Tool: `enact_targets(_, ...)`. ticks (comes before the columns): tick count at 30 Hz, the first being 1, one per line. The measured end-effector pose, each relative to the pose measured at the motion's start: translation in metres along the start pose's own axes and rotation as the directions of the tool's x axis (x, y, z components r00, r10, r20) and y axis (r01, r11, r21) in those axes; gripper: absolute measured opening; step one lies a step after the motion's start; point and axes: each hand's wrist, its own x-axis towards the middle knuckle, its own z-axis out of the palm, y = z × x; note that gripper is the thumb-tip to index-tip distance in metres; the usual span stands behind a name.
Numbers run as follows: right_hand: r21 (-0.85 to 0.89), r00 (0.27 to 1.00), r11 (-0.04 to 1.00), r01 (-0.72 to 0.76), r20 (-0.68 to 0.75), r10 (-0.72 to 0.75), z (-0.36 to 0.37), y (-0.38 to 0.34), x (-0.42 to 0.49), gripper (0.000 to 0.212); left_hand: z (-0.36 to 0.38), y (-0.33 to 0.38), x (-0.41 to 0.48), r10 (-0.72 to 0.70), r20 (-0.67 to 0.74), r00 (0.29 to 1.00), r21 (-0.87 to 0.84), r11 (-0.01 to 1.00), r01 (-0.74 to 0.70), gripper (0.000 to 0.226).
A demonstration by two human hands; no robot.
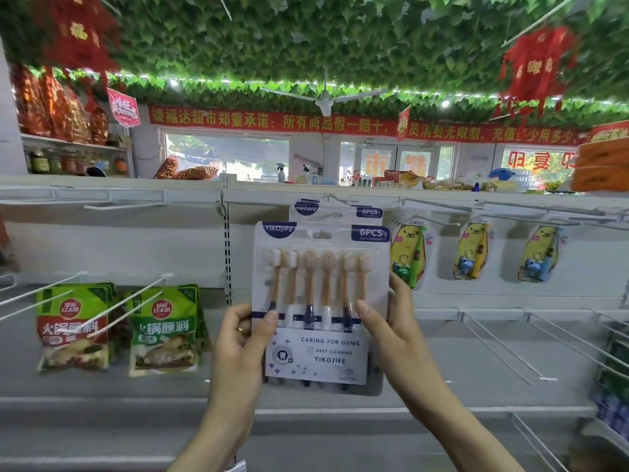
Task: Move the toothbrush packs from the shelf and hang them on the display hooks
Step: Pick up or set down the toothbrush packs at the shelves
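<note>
Left hand (238,338) pinches one edge of the YIKOJIFE six-toothbrush pack (318,352), right hand (394,332) grips the other, and the pack stands upright between them. Above the hands a matching pack (340,212) hangs from a display hook (335,199). This looks like the hanging step, and next the slot (321,235) needs lining up with that hook's tip.

Rear toothbrush pack (327,214) mostly behind front pack (316,356)

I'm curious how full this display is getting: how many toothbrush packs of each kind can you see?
Six-piece YIKOJIFE packs: 2, the held pack pinched between the left hand and the right hand, and the rear pack behind it.
Yellow cartoon packs: 3
Total: 5
</note>
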Motion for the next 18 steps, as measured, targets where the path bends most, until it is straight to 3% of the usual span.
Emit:
enact_targets(4, 0.027, 0.993, 1.000, 0.009, -0.114, -0.006, -0.008, -0.005, 0.012, 0.032, 0.026, 0.000, 0.007, -0.034, 0.078, 0.996, 0.000, 0.999, 0.034, 0.019)
enact_targets(9, 0.036, 0.986, 0.999, -0.005, -0.164, 0.011, -0.015, -0.008, 0.032, 0.029, 0.040, -0.002, 0.027, -0.057, 0.093, 0.994, 0.044, 0.998, 0.053, 0.010)
enact_targets(18, 0.017, 0.984, 0.999, -0.030, -0.177, 0.032, -0.016, 0.004, 0.062, 0.024, 0.048, 0.000, 0.056, -0.033, 0.097, 0.995, 0.169, 0.985, 0.016, 0.013)
